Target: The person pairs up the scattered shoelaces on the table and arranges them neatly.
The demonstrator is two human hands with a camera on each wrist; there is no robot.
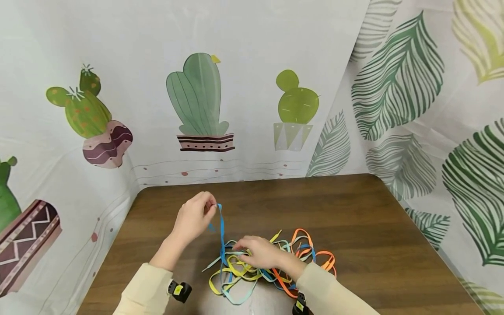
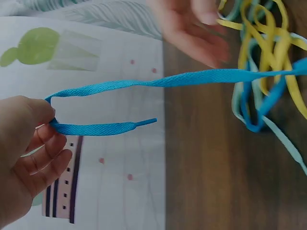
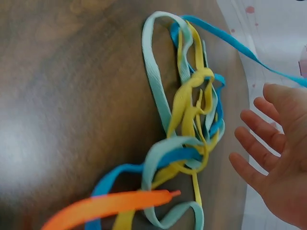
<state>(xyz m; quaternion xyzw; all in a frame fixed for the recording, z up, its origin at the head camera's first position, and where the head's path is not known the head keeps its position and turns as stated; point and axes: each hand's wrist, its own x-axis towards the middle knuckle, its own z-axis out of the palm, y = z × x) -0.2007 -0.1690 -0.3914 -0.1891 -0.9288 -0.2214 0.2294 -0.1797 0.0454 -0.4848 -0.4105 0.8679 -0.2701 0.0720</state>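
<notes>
Blue woven lace (image 2: 201,77) slants down from the left hand (image 1: 194,216) into the left part of a tangle of laces (image 1: 244,276) on the tabletop (image 1: 354,205). I have that hand raised to the far left of the tangle, thumb and fingers pinching the lace, with 1 short tail and its narrow tip (image 2: 146,122) free beyond the pinch. On my feed the right hand (image 1: 261,253) hovers over the tangle with its fingers spread, gripping nothing I can make out. Yellow lace (image 3: 180,105) and pale green lace (image 3: 152,72) loop around the blue; orange lace (image 3: 110,203) lies toward the right.

I judge the blue lace light, limp and not fragile, with enough weave to resist slipping. I would hold it near the tip and use 2 fingertips where it enters the tangle, since hard pulling could tighten crossings. Whether it's knotted there, I cannot tell.
</notes>
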